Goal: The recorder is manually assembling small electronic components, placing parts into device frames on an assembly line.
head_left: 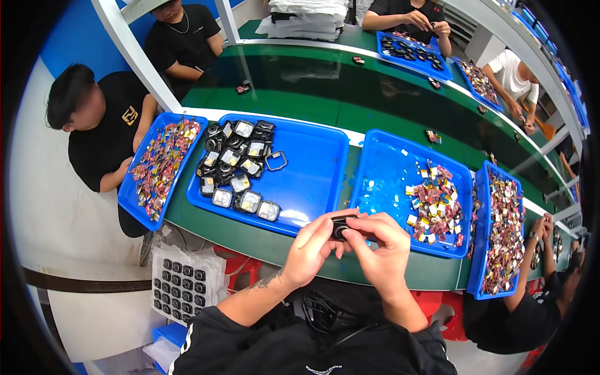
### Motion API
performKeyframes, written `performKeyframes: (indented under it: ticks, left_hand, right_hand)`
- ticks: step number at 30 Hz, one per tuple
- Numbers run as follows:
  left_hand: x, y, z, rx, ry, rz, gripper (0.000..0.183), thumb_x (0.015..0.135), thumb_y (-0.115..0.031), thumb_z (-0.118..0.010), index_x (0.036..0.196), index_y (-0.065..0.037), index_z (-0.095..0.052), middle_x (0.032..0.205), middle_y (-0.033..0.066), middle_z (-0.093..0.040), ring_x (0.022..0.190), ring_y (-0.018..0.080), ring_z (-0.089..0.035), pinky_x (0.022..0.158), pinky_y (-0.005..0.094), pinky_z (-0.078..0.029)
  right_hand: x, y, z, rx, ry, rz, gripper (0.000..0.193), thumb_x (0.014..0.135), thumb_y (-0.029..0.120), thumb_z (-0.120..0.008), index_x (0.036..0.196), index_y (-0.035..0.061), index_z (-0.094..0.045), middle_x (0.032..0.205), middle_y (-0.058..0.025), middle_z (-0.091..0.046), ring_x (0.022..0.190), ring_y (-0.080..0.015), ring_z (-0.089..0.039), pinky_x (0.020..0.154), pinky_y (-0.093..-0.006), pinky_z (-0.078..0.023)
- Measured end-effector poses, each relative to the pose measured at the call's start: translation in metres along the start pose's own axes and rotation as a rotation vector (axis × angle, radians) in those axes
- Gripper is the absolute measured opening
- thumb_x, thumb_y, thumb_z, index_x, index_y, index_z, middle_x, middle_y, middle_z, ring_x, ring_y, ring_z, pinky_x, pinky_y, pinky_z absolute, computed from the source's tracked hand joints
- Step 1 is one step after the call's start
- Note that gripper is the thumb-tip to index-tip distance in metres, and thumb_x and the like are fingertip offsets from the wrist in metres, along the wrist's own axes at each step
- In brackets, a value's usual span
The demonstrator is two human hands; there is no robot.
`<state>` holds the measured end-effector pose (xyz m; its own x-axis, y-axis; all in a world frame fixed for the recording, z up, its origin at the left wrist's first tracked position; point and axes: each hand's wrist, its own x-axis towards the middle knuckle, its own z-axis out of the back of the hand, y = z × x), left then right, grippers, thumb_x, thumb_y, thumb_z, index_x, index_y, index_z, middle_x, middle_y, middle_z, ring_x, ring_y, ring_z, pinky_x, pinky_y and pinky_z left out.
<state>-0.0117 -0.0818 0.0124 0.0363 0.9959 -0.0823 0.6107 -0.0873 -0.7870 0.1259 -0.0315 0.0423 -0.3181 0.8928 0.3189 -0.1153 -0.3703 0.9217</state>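
Observation:
Both my hands close round a small black camera housing point(340, 226) with a round lens-like ring, held above the front edge of the green bench. My left hand point(307, 251) grips its left side. The thumb of my right hand point(384, 251) presses on its face, fingers behind. Just beyond and to the left is a blue tray point(306, 169) with black camera housings point(230, 156) heaped in its left half, several showing pale backs, and a loose black frame point(275, 161). Beyond my right hand, another blue tray point(381, 164) holds small circuit boards with yellow and white parts point(437, 203).
More trays of boards stand at far left point(164, 165) and right point(500, 234). A green conveyor belt point(300, 84) with scattered pieces runs behind. White posts point(139, 59) rise beside it. Co-workers sit around. A foam tray of black units point(182, 284) lies low left.

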Motion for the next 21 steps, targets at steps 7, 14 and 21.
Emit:
performKeyframes:
  ticks: [7, 14, 21]
  left_hand:
    - [-0.009, 0.010, -0.002, 0.154, 0.051, -0.165, 0.047, 0.105, -0.029, -0.037, 0.134, 0.006, -0.044, 0.132, 0.0169, -0.055, 0.081, 0.0112, -0.056, 0.073, 0.0255, -0.048]
    - [-0.016, 0.004, -0.014, 0.193, 0.018, -0.273, 0.039, 0.104, -0.021, -0.040, 0.129, 0.008, -0.048, 0.124, 0.0167, -0.060, 0.093, 0.0165, -0.061, 0.078, 0.0275, -0.052]
    - [-0.007, 0.018, -0.016, 0.447, -0.122, -0.466, 0.037, 0.104, -0.019, -0.038, 0.123, 0.009, -0.052, 0.129, 0.0211, -0.056, 0.106, 0.0221, -0.062, 0.085, 0.0310, -0.054]
  right_hand:
    - [-0.003, 0.019, 0.007, -0.436, -0.084, 0.336, 0.024, 0.065, -0.005, -0.078, 0.085, 0.0036, -0.069, 0.069, -0.0042, -0.059, 0.069, -0.0211, -0.058, 0.060, -0.0311, -0.045]
    - [-0.011, 0.010, 0.001, -0.025, -0.097, -0.013, 0.037, 0.069, 0.002, -0.080, 0.102, 0.0026, -0.063, 0.076, -0.0034, -0.061, 0.080, -0.0165, -0.059, 0.068, -0.0294, -0.049]
    - [-0.016, -0.002, -0.002, 0.290, -0.094, -0.167, 0.038, 0.079, 0.000, -0.074, 0.114, -0.0041, -0.060, 0.086, -0.0080, -0.066, 0.077, -0.0138, -0.065, 0.070, -0.0262, -0.054]
